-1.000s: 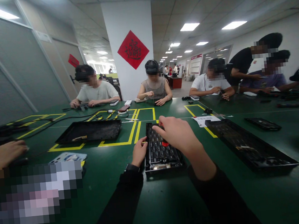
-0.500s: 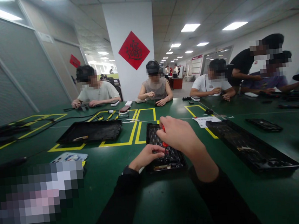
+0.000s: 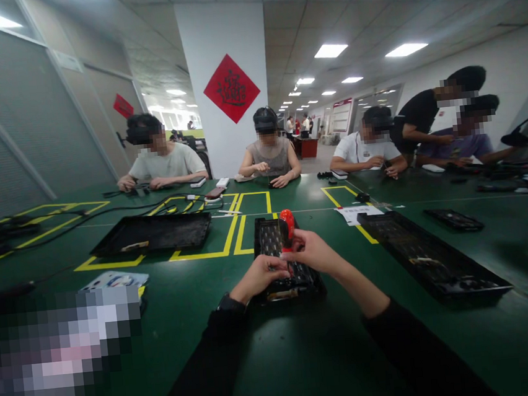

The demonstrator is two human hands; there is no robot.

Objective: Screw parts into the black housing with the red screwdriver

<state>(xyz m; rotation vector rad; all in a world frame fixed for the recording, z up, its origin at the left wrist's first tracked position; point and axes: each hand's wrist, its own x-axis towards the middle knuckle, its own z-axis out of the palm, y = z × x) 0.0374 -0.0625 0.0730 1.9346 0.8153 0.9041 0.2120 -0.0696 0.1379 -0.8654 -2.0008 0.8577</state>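
Observation:
A screwdriver [image 3: 286, 219] with a red and black handle stands roughly upright over a black keyboard-like casing [image 3: 265, 238]. My right hand [image 3: 315, 252] is closed around the lower part of its handle. Close to the tool's lower end, my left hand [image 3: 258, 277] has its fingers pinched together over the casing; what they hold, if anything, is hidden. The casing has rows of small light spots and a tan strip [image 3: 280, 295] at its near end. My fingers cover the screwdriver's tip and part of the casing.
A long black tray [image 3: 431, 256] lies to the right, with a smaller black panel [image 3: 453, 219] beyond it. Another black tray [image 3: 155, 233] is at the left, near cables [image 3: 93, 220]. Several people sit across the green table [image 3: 298, 356]; one person leans over at the right.
My right hand has shifted from on top of the screwdriver to lower on its side, uncovering the red handle end. My left hand stays nearly in place. The view has shifted slightly.

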